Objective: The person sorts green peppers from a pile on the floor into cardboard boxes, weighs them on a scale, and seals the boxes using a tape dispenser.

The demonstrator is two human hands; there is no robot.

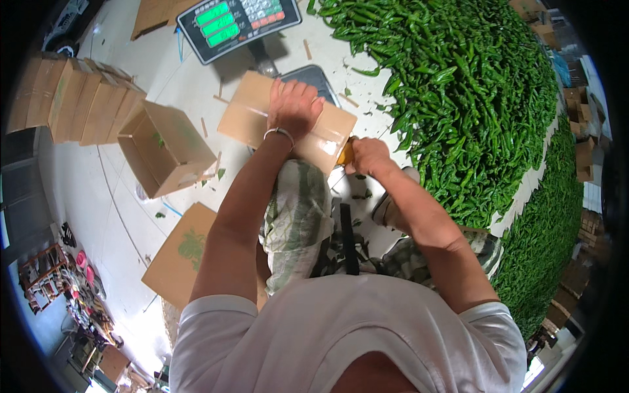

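A closed cardboard box with clear tape along its top seam lies in front of me, over or beside the dark platform of a digital scale. Across the box top rests my left hand, its fingers bent against the far edge. At the box's right end, my right hand grips a yellow-orange tool, perhaps a tape dispenser; most of it is hidden by the hand and box. The scale's lit display stands beyond the box.
Green chili peppers cover the floor to the right. An open cardboard box stands at left, near a row of stacked cartons. Another cardboard piece or box lies by my left arm. Cardboard strips and leaves litter the floor.
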